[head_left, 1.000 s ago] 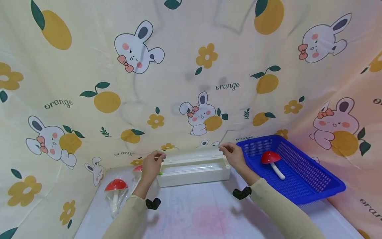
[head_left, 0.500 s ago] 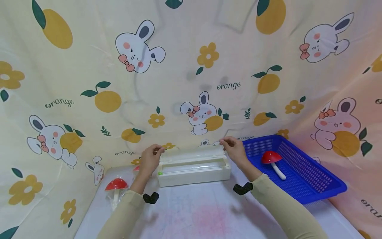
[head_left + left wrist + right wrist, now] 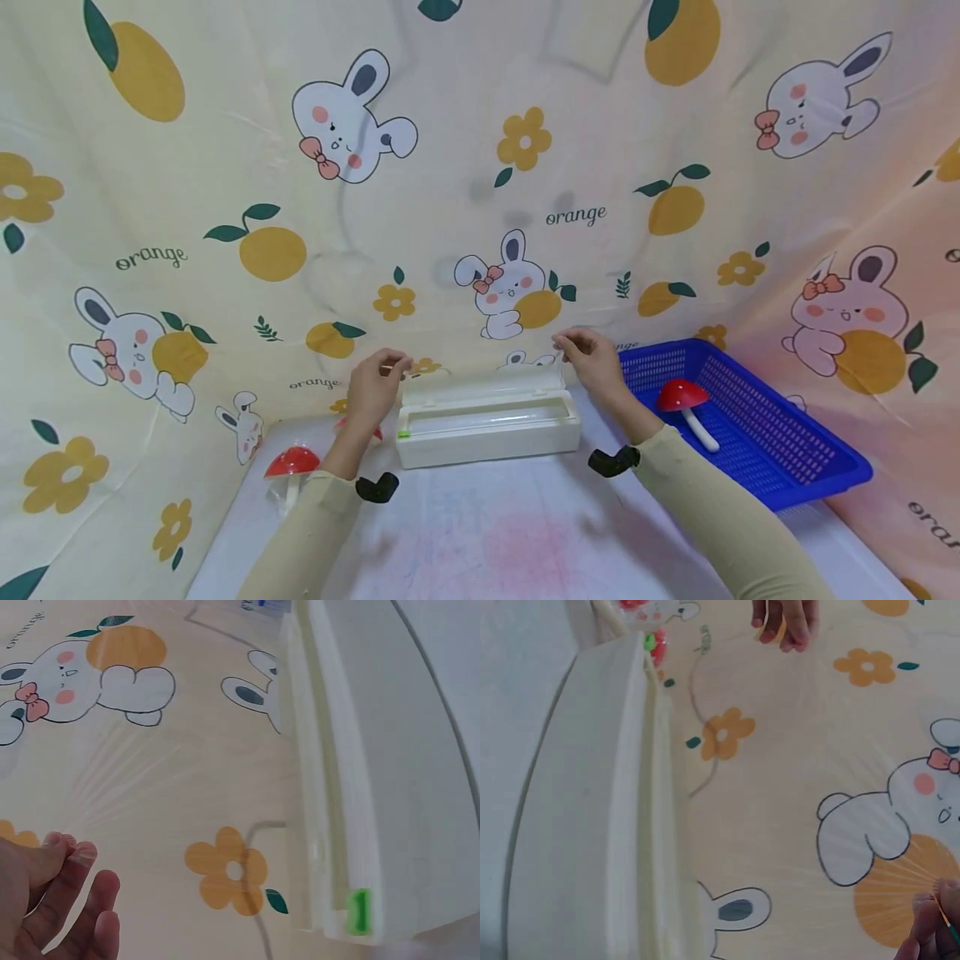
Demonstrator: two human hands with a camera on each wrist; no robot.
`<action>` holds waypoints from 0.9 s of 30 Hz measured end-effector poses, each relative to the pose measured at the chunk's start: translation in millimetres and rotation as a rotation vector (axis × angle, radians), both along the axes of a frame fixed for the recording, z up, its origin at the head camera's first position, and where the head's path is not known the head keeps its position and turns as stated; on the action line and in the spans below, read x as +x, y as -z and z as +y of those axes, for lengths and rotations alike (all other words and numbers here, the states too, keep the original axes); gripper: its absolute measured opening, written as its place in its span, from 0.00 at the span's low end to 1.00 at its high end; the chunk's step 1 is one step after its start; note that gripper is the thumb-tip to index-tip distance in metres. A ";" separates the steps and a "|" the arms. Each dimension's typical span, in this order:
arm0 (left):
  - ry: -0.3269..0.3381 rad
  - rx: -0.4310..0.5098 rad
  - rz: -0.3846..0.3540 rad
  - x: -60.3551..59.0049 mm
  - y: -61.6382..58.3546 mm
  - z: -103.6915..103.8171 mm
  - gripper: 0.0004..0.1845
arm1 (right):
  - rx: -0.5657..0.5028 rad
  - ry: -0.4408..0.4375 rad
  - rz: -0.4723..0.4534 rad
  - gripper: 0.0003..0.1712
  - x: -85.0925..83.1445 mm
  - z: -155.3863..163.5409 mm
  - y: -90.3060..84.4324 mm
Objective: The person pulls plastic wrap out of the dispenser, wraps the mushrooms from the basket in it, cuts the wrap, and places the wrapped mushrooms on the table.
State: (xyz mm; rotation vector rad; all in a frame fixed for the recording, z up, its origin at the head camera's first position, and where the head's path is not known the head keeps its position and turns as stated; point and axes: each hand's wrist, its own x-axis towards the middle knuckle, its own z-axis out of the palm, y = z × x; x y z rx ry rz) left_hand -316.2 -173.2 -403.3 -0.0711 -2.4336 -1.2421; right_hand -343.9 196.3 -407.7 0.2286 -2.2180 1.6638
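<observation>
A long white box [image 3: 487, 422] lies across the far end of the table [image 3: 510, 533], its lid [image 3: 483, 386] tipped up at the back, with a small green tab [image 3: 403, 434] at its left front corner. A sheet of clear film [image 3: 142, 787] is stretched upward from the box; it is so thin that from the head view it can barely be made out, but the wrist views show its creases against the patterned cloth [image 3: 225, 167] behind.

The left hand [image 3: 372, 390] is raised just above the box's left end, thumb and fingers closed together in a pinch on the film's left corner. The right hand [image 3: 592, 363] is raised above the right end and pinches the film's right corner between its fingertips [image 3: 930, 930].

To the right of the box, just beside it, stands a blue basket [image 3: 787, 467] with one red-capped toy mushroom [image 3: 684, 405] lying in it. Left of the box, on the table, lies another red toy mushroom [image 3: 291, 471], apparently inside a clear wrap, with a further red cap partly hidden behind the left wrist.
</observation>
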 end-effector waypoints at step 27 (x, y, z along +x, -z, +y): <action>0.032 0.111 0.164 7.6 -42.1 2.9 0.10 | -0.075 -0.019 0.178 0.15 3.3 -5.0 -44.4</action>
